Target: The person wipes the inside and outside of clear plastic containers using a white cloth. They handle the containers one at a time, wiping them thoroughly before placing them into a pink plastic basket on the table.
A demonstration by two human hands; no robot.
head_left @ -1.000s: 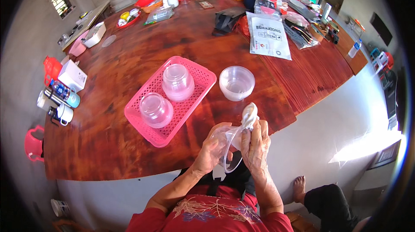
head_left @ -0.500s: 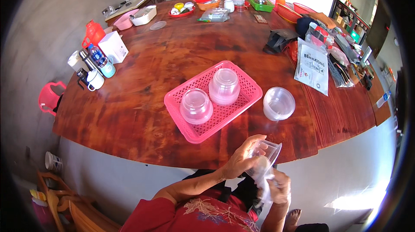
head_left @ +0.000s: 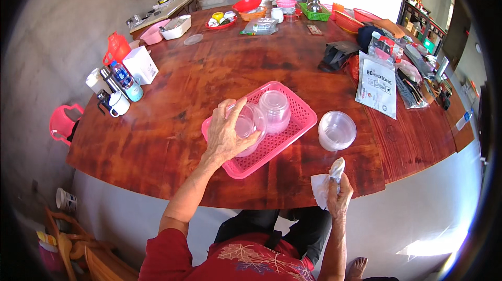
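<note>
My left hand (head_left: 227,135) grips a clear plastic bowl (head_left: 254,119) over the left stack of upturned bowls, its fingers around the sides. The stack under it is partly hidden, and I cannot tell whether the bowl rests on it. Both stacks sit in a pink perforated basket (head_left: 241,172); the other stack of clear bowls (head_left: 275,111) stands to the right, also upside down. Near the table's front edge my right hand (head_left: 339,197) is closed on a crumpled white tissue (head_left: 320,189). Ahead of it, outside the basket, are clear bowls (head_left: 337,132) standing mouth up.
A white mug (head_left: 119,104), flasks and a white box (head_left: 140,65) stand at the left. A grey plastic mailing bag (head_left: 376,85) and other clutter lie at the right. Toward the far side are a flat clear lid (head_left: 193,39), a red plate (head_left: 220,22) and a green basket (head_left: 315,13).
My left hand has carried the clear bowl from near my lap, forward and left, to the stack in the basket. My right hand, with the tissue, has parted from the bowl and moved up.
</note>
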